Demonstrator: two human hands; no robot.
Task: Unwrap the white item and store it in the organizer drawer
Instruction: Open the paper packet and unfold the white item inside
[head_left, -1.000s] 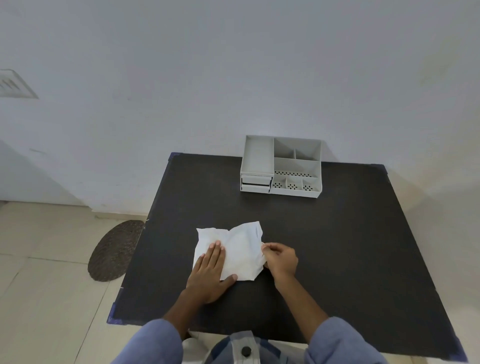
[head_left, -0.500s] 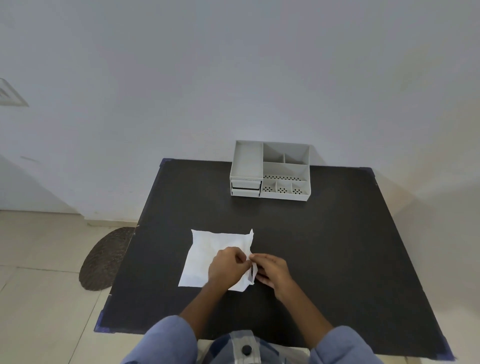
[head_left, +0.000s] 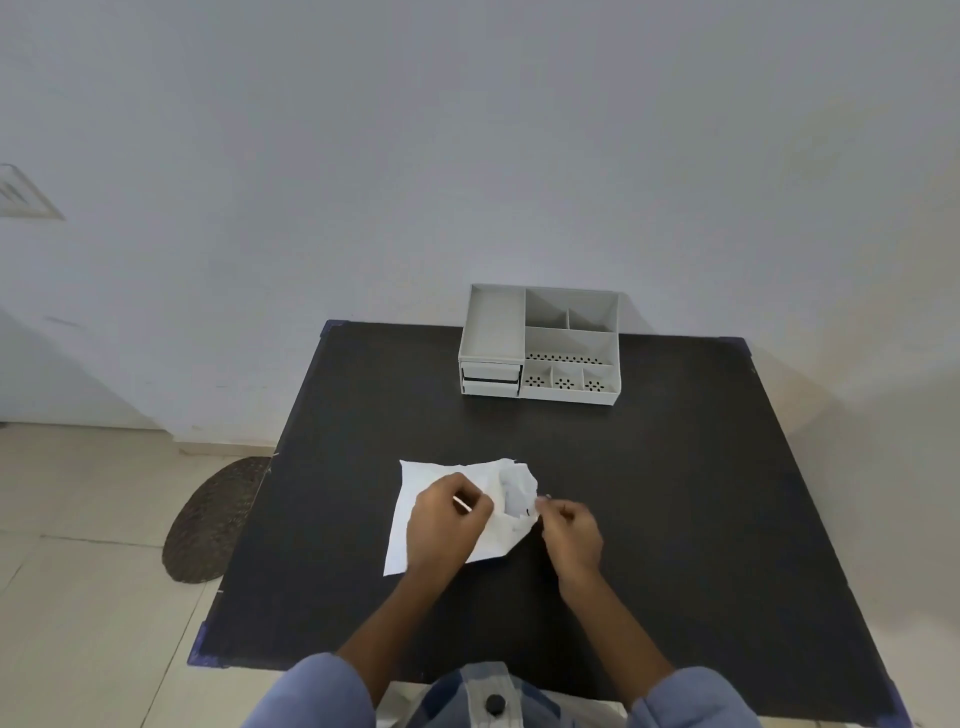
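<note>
Paper (head_left: 447, 480) half opened near organizer (head_left: 540, 343); left hand (head_left: 447, 525) pinching thin white stick, right hand (head_left: 571, 530) pinching paper edge; storing undone.

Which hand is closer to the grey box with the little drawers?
Right hand, but only just. It sits almost straight in front of the organizer; the left hand is farther left, on the white wrapper.

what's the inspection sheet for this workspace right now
surface: black table, bare apart from the items below
job's things: white wrapper crumpled near the front edge, partly opened; grey organizer at the far edge, both drawers shut
clutter: nothing seen
grippers: left hand pinches the wrapper with a thin white stick between its fingers; right hand pinches the wrapper's right edge
cables: nothing seen
surroundings: plain wall, tiled floor, woven mat left of the table
</note>
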